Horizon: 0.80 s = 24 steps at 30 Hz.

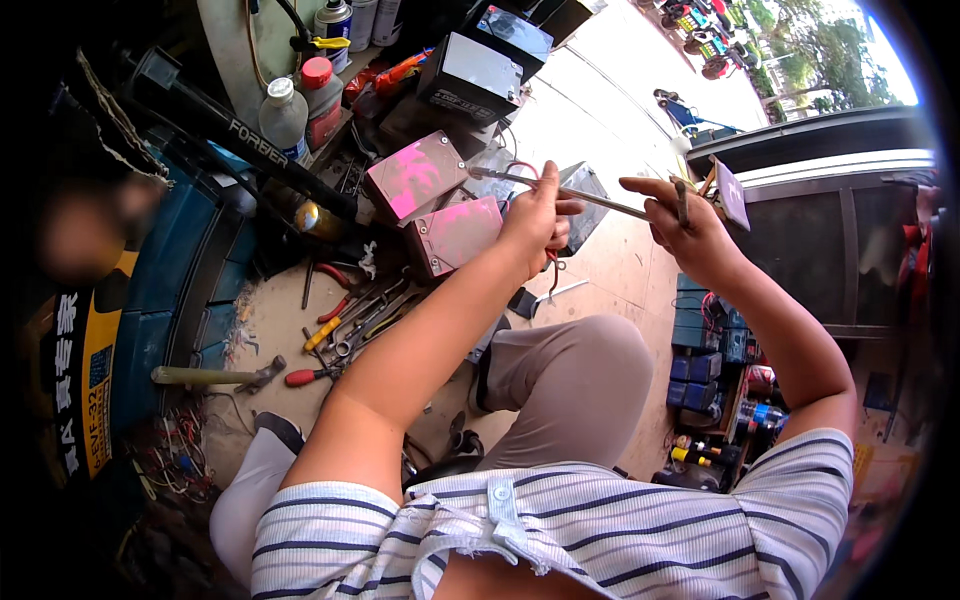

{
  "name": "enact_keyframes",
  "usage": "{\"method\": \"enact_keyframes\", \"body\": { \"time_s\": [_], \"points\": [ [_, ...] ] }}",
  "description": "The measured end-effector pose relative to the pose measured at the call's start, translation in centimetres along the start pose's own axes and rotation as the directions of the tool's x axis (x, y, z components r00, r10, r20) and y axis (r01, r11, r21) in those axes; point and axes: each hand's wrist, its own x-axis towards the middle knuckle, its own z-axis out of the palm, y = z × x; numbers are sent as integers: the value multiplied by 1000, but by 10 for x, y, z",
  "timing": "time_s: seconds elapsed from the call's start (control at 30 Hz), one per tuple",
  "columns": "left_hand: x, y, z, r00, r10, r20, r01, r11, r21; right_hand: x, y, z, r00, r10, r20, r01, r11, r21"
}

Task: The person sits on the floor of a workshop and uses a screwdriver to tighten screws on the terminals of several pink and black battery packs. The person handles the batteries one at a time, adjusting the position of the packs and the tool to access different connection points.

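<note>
A slim metal rod [610,205] slants between my hands above the floor. My left hand [543,215] is closed around it, thumb on top, and the rod's blunt tip sticks out to the left. A red wire [552,272] shows above and below that fist; whether the fist grips it too, I cannot tell. At the rod's right end is my right hand [688,228], its fingers curled and the index finger stretched toward the left. A thin dark piece stands up from the right hand, too unclear to name. Behind my hands sits a dark box-shaped battery [590,185].
Two pink-marked batteries [418,175] lie left of my left hand, near a grey-topped battery [475,75]. Wrenches, pliers and screwdrivers [350,320] lie on the floor beside a hammer [220,376]. Bottles [285,115] stand far left. Shelves [735,420] hold goods at right.
</note>
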Motion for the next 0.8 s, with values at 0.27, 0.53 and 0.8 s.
{"method": "enact_keyframes", "body": {
  "time_s": [0.27,0.53,0.8],
  "points": [
    [16,-17,-88,885,134,-446,-208,971,-121,-43,19,-5,976,81,201,-75,996,-38],
    [23,16,-125,788,586,-189,-95,418,903,-35,38,-20,992,123,-39,-120,991,66],
    [9,1,-125,733,643,222,113,-436,893,21,44,-14,995,72,-74,-82,986,-142]
  ]
}}
